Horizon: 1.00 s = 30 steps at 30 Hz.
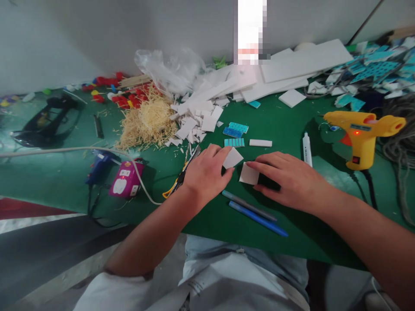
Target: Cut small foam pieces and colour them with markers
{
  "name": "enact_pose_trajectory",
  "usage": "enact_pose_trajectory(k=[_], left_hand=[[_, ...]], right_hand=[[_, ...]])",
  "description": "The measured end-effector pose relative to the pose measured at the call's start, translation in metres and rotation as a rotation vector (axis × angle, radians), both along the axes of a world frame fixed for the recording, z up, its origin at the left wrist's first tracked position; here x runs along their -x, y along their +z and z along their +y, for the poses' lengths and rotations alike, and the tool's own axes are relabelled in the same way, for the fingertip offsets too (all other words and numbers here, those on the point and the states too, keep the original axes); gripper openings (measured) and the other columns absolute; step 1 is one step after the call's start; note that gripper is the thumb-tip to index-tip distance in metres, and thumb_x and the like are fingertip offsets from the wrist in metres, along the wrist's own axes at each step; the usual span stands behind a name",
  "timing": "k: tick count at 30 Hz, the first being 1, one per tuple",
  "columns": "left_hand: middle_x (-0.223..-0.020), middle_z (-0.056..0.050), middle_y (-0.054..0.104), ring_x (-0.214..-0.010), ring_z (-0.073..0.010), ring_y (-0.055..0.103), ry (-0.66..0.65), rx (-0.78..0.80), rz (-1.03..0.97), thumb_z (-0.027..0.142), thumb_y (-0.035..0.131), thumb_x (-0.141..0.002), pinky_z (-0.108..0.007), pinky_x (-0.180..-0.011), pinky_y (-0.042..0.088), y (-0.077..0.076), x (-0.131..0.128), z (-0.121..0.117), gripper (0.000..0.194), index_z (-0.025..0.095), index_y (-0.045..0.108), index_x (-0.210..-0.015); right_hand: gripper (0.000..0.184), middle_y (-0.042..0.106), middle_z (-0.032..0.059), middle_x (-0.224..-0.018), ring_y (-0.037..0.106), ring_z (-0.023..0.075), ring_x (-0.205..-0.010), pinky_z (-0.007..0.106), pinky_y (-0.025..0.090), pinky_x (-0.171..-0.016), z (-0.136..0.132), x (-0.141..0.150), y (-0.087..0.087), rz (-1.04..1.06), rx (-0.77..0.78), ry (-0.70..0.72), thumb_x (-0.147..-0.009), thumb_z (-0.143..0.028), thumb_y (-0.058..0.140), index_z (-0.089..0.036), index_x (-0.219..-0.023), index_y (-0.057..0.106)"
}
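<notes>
My left hand [209, 172] is closed on a white foam board square [233, 158], its thumb and fingers at the near-left edge. Between the thumb and fingers of my right hand [280, 179] is a second white foam board piece [249, 174], close to the table. The two pieces lie near each other with a small gap. A box cutter [181, 177] with a yellow part sits beside my left wrist, partly hidden by it. Just in front of me are a grey-blue pen [248, 205] and a blue pen [259, 219]. Beyond the hands lie blue patterned strips [234, 142] and a small white strip [260, 143].
A yellow hot glue gun [363, 134] with a lit red light stands at the right, near a white tube [307, 149]. At the left are a purple power adapter [126, 179], a cable and a blue glue gun [99, 166]. Foam scraps [197, 121] and straw [145, 119] lie behind.
</notes>
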<state>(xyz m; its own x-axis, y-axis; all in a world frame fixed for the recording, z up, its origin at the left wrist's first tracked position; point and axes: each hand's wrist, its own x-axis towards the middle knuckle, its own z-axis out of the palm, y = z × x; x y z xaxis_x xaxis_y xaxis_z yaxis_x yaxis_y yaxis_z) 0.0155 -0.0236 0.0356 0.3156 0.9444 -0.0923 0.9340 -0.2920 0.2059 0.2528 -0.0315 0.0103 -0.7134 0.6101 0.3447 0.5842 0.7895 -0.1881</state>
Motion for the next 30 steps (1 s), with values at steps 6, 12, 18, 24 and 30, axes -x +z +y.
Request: enact_pose_trajectory(k=[6,12,18,24,30], left_hand=[[-0.124,-0.008,0.067,-0.118,-0.0265,0.068,-0.025,0.022,0.037,0.028,0.068,-0.096,-0.035,-0.093,0.058,0.001,-0.002,0.0,0.046,0.025,0.061,-0.141],[-0.126,-0.008,0.067,-0.12,-0.0269,0.067,-0.026,0.034,0.015,0.028,0.067,-0.096,-0.037,-0.096,0.058,0.001,-0.002,0.0,0.047,0.024,0.06,-0.143],[-0.128,-0.009,0.067,-0.118,-0.0271,0.068,-0.023,0.038,-0.034,0.023,0.066,-0.096,-0.039,-0.095,0.059,0.001,-0.001,0.002,0.047,0.023,0.061,-0.142],[-0.13,-0.006,0.068,-0.096,-0.0174,0.071,-0.125,0.038,-0.185,0.018,0.07,-0.091,-0.032,-0.09,0.06,-0.007,0.004,0.0,0.049,0.022,0.062,-0.139],[-0.131,-0.005,0.069,-0.091,-0.0163,0.071,-0.141,0.031,-0.204,0.021,0.076,-0.088,-0.032,-0.089,0.061,-0.009,0.005,-0.001,0.054,0.021,0.061,-0.14]], right_hand=[[0.036,0.076,0.0173,-0.111,0.072,0.028,-0.099,0.041,0.06,-0.078,0.001,-0.003,-0.001,0.002,-0.01,-0.005,-0.097,-0.026,0.06,-0.01,-0.128,0.069],[0.034,0.076,0.0168,-0.11,0.071,0.0269,-0.098,0.039,0.06,-0.079,0.0,-0.003,0.001,0.023,-0.054,-0.016,-0.098,-0.025,0.059,-0.008,-0.125,0.07],[0.035,0.075,0.0164,-0.113,0.071,0.0265,-0.1,0.038,0.059,-0.08,0.0,-0.004,0.0,0.018,-0.046,-0.025,-0.097,-0.024,0.059,-0.009,-0.127,0.07],[0.037,0.074,0.0168,-0.114,0.07,0.0265,-0.099,0.038,0.056,-0.078,0.001,-0.008,-0.001,0.006,-0.046,-0.056,-0.096,-0.022,0.057,-0.009,-0.129,0.069],[0.036,0.074,0.0182,-0.112,0.07,0.0274,-0.096,0.039,0.057,-0.077,0.003,-0.009,0.003,-0.012,-0.091,-0.101,-0.094,-0.018,0.058,-0.008,-0.125,0.071]])
